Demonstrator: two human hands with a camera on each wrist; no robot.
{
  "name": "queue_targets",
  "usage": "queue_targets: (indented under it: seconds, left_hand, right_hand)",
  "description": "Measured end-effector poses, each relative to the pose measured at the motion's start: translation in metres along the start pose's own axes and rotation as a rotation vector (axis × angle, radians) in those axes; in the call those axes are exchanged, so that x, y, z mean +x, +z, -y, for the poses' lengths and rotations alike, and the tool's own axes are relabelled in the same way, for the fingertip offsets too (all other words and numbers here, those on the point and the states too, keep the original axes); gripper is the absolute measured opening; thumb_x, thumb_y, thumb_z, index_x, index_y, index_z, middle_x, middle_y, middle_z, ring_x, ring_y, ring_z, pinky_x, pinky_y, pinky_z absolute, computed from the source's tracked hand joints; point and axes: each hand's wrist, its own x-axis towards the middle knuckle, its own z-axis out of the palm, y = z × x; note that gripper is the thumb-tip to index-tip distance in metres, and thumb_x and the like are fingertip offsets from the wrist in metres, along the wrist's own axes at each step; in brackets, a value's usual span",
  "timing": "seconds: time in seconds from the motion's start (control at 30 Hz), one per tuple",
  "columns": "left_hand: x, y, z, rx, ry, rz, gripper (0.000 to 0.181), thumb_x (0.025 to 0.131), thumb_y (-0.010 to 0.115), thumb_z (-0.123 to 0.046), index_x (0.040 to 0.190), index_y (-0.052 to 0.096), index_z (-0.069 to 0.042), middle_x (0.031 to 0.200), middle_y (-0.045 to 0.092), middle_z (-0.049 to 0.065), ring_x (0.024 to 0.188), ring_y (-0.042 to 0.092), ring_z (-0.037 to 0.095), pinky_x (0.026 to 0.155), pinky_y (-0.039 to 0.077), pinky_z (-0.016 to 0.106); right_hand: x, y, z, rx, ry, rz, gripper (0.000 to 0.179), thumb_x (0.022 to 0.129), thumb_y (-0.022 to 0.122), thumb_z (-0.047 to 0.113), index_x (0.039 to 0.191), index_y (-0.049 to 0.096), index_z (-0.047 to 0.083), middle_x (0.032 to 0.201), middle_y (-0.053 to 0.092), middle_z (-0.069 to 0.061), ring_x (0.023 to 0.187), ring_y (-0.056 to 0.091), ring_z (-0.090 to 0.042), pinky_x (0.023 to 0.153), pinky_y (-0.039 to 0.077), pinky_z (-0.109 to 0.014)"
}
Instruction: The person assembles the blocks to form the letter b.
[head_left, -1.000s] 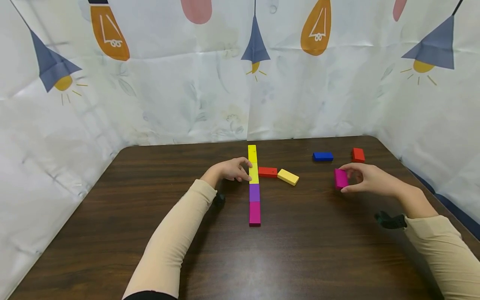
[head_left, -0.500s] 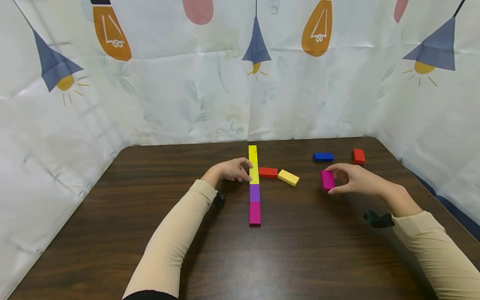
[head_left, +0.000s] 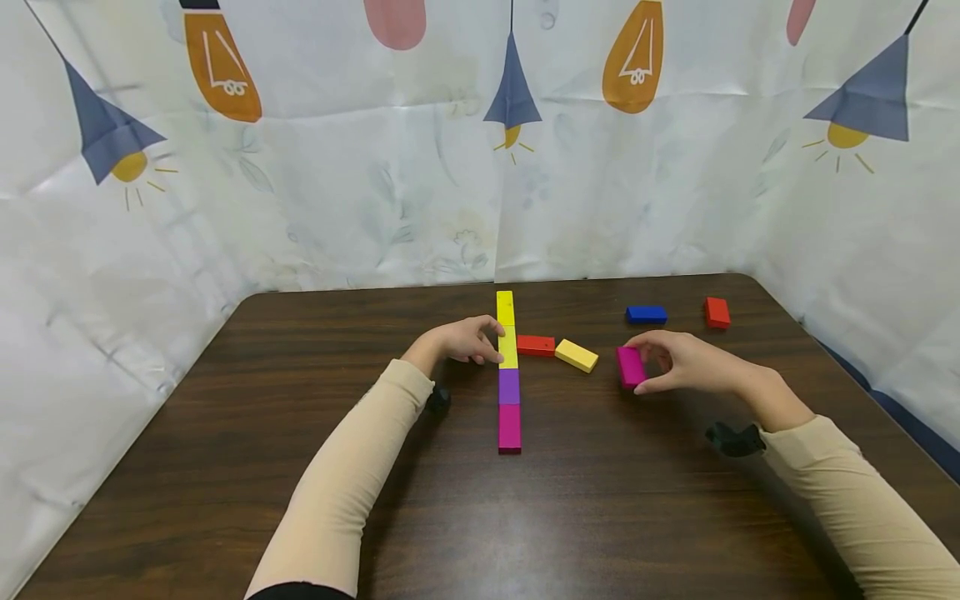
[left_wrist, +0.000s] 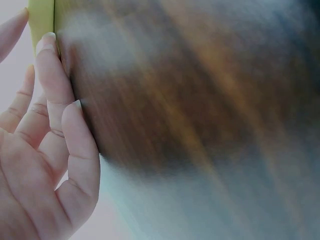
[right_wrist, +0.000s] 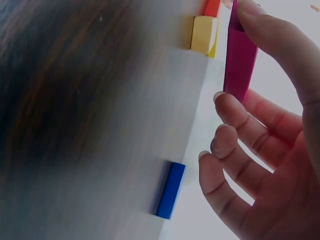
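A row of blocks runs front to back at the table's middle: two yellow blocks, a purple block (head_left: 509, 387) and a magenta block (head_left: 509, 428) nearest me. My left hand (head_left: 467, 340) holds the nearer yellow block (head_left: 509, 347) with thumb and index fingertip at its left side; the left wrist view shows the yellow block (left_wrist: 41, 20) at those tips. My right hand (head_left: 686, 360) pinches another magenta block (head_left: 632, 367) between thumb and fingers, right of the row. In the right wrist view this magenta block (right_wrist: 241, 62) is tilted, its upper part covered by the thumb.
A red block (head_left: 536, 345) touches or nearly touches the row's right side, and a pale yellow block (head_left: 577, 356) lies angled beside it. Farther right are a blue block (head_left: 647, 315) and another red block (head_left: 717, 312). A patterned curtain (head_left: 420, 192) hangs behind the brown table (head_left: 315, 358).
My right hand has moved left with the magenta block, nearer to the pale yellow block. The left hand and the row have stayed in place.
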Motion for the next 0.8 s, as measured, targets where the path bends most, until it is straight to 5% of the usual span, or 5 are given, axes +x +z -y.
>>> queue_targets:
  seconds: [0.8]
  left_hand:
    - [0.002,0.001,0.002,-0.02,0.011,0.002,0.046,0.098,0.07,-0.011,0.136,0.045,-0.005,0.087,0.063,0.003,0.069,0.051,0.011,0.06,0.036,0.022]
  right_hand:
    - [0.014,0.019,0.007,0.02,-0.052,0.093,0.066,0.084,0.086,0.036,0.133,0.058,0.002,0.098,0.06,-0.002,0.074,0.051,-0.018,0.064,0.042,-0.029]
